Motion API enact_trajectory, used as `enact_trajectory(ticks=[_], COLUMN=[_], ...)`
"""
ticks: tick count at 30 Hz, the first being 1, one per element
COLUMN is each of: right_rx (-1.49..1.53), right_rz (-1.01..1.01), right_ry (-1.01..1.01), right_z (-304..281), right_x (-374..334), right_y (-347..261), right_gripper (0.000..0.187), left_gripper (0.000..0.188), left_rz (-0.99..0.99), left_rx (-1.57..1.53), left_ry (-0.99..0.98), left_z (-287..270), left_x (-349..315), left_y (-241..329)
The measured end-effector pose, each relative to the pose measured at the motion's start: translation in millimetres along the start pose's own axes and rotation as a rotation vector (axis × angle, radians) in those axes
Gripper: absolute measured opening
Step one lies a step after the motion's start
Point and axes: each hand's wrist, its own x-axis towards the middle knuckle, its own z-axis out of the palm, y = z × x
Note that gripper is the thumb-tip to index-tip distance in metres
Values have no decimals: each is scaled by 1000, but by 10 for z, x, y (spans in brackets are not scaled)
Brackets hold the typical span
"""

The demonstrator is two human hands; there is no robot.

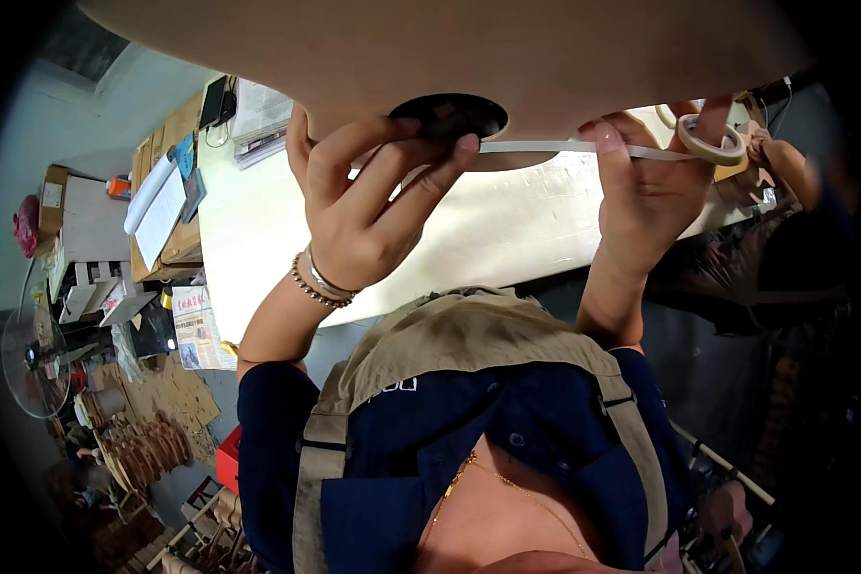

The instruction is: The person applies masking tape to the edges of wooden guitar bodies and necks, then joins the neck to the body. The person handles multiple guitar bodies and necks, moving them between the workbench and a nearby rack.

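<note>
Here, the left hand [378, 206] holds a white tape strip [540, 146] beside the round hole [461, 110] in a pale panel [545, 57] above the table [488, 215], while the right hand [652, 196], well apart, grips the roll [713, 154] it runs from.

board [545, 67] over table [258, 230] | tape strip [536, 146] between left hand [378, 206] and right hand [651, 196] | tape roll [735, 146] at right hand | paper stack [260, 117] on table, far left | co-worker [792, 172] far right
</note>
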Motion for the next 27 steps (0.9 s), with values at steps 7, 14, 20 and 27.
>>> enact_trajectory(ticks=[7,14,20,27], right_rx=[394,497,63,-494], right_rz=[82,520,317,319], right_ry=[164,-391,-465,-772], right_z=[491,1543,1251,330], right_x=[-523,-1244,-1282,-1786], right_y=[374,1226,971,1336], right_gripper=[87,102,86,78], left_gripper=[29,27,28,41], left_rz=[-171,-419,-905,-1532], left_rx=[63,210,-71,-774], left_ry=[19,138,161,23], left_z=[-106,-478,-523,185], left_x=[-165,-594,-1401,-2373], left_y=[-89,-431,-292,496])
